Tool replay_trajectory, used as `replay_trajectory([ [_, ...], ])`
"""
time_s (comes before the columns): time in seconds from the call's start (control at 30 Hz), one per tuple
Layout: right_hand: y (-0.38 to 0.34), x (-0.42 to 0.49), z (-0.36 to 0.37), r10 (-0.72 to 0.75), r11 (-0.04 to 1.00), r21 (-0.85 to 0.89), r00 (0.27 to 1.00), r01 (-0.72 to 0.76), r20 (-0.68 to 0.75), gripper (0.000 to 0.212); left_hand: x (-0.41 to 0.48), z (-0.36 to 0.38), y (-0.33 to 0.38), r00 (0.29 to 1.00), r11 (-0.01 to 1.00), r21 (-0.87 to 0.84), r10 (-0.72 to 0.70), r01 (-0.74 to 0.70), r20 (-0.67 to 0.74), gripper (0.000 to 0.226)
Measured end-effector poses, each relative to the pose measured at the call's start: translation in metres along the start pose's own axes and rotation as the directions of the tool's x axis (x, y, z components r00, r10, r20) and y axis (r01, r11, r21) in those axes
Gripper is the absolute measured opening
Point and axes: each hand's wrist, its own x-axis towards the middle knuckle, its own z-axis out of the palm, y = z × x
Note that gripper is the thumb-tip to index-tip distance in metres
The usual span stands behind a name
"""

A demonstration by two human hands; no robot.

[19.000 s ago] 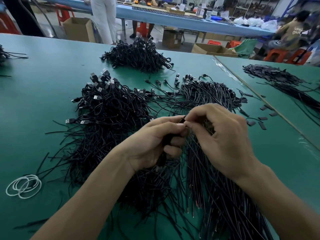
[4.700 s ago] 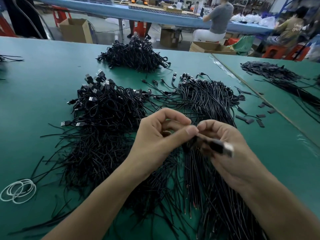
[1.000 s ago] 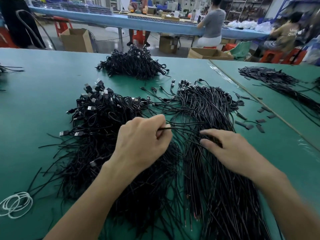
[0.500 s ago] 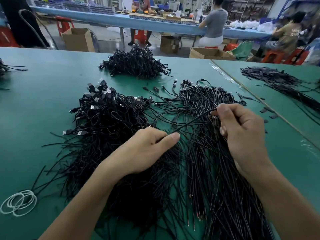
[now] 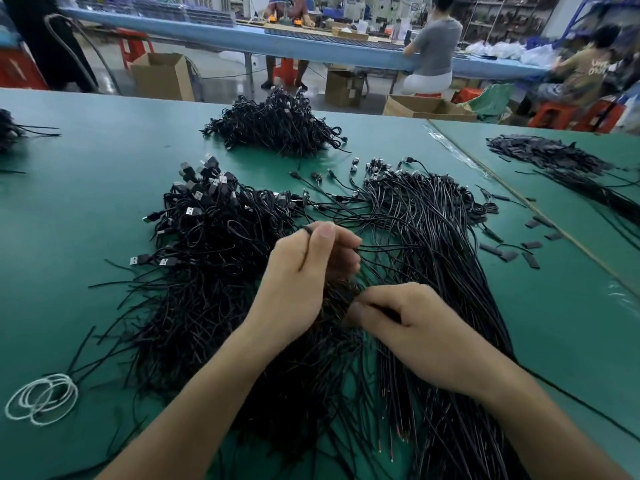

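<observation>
Two heaps of thin black cables lie on the green table (image 5: 86,209): one with USB plugs (image 5: 214,230) on the left, one of straighter cables (image 5: 436,237) on the right. My left hand (image 5: 304,271) is raised over the middle and grips a black cable, which runs under its thumb and out to the right. My right hand (image 5: 408,323) sits lower, just in front of the left, and pinches the end of a black cable between thumb and fingers. The stripped cable ends (image 5: 398,434) point toward me.
A third cable heap (image 5: 277,126) lies farther back. Small black sleeve pieces (image 5: 512,251) are scattered at the right, near the seam to a second table with more cables (image 5: 554,157). White loops (image 5: 41,398) lie at front left. People sit at a blue bench (image 5: 311,46) behind.
My right hand came down from the raised cable at the right to the pile just in front of my left hand. My left hand lifted and turned upright, still holding a cable.
</observation>
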Motion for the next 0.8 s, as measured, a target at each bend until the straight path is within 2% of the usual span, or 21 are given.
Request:
replay_trajectory([
  [0.07, -0.006, -0.003, -0.009, -0.047, 0.999, 0.006, 0.997, 0.048, -0.066, 0.02, 0.001, -0.002, -0.003, 0.999, 0.964, 0.264, 0.022, -0.029, 0.028, 0.037],
  [0.13, -0.012, -0.004, -0.018, -0.102, 0.994, 0.028, 0.979, 0.108, -0.176, 0.017, -0.001, 0.0, -0.001, 0.982, 0.941, 0.339, -0.067, 0.003, 0.176, 0.044],
  [0.23, -0.015, 0.002, -0.026, -0.138, 0.974, 0.135, 0.948, 0.183, -0.286, 0.016, -0.006, 0.005, 0.008, 0.922, 0.985, 0.105, -0.164, 0.135, 0.352, 0.056],
  [0.33, -0.014, 0.006, -0.021, -0.074, 0.945, 0.269, 0.925, 0.184, -0.374, 0.026, -0.009, 0.003, 0.019, 0.82, 0.934, -0.072, -0.267, 0.349, 0.506, 0.068],
  [0.4, -0.011, 0.007, -0.014, 0.004, 0.926, 0.352, 0.931, 0.134, -0.364, 0.03, -0.009, -0.001, 0.023, 0.775, 0.902, -0.123, -0.279, 0.414, 0.567, 0.065],
  [0.47, -0.009, 0.007, -0.006, 0.026, 0.942, 0.327, 0.951, 0.08, -0.309, 0.031, -0.008, -0.003, 0.026, 0.771, 0.854, -0.264, -0.219, 0.448, 0.598, 0.057],
  [0.53, -0.008, 0.005, 0.001, 0.016, 0.964, 0.261, 0.975, 0.043, -0.22, 0.03, -0.007, -0.003, 0.026, 0.815, 0.782, -0.446, -0.131, 0.436, 0.565, 0.049],
  [0.6, -0.007, 0.002, 0.005, 0.001, 0.987, 0.16, 0.992, 0.019, -0.122, 0.032, -0.006, -0.001, 0.023, 0.883, 0.743, -0.563, -0.079, 0.362, 0.463, 0.045],
  [0.67, -0.008, -0.001, 0.004, -0.009, 1.0, 0.005, 0.999, 0.01, -0.046, 0.031, -0.005, 0.004, 0.016, 0.941, 0.773, -0.575, -0.082, 0.269, 0.33, 0.042],
  [0.7, -0.01, -0.002, 0.002, -0.006, 0.998, -0.064, 1.0, 0.005, -0.011, 0.03, -0.004, 0.006, 0.012, 0.968, 0.848, -0.494, -0.084, 0.193, 0.234, 0.04],
  [0.73, -0.013, -0.004, -0.001, -0.002, 0.993, -0.115, 1.0, 0.004, 0.015, 0.03, -0.004, 0.007, 0.007, 0.991, 0.94, -0.326, -0.065, 0.101, 0.119, 0.036],
  [0.77, -0.015, -0.005, -0.004, -0.007, 0.99, -0.139, 1.0, 0.009, 0.018, 0.03, -0.003, 0.008, 0.002, 1.0, 0.996, -0.091, -0.02, 0.021, 0.014, 0.033],
  [0.8, -0.017, -0.005, -0.008, -0.023, 0.99, -0.14, 1.0, 0.021, -0.01, 0.029, -0.003, 0.007, 0.0, 1.0, 0.991, 0.13, 0.022, -0.019, -0.022, 0.033],
])
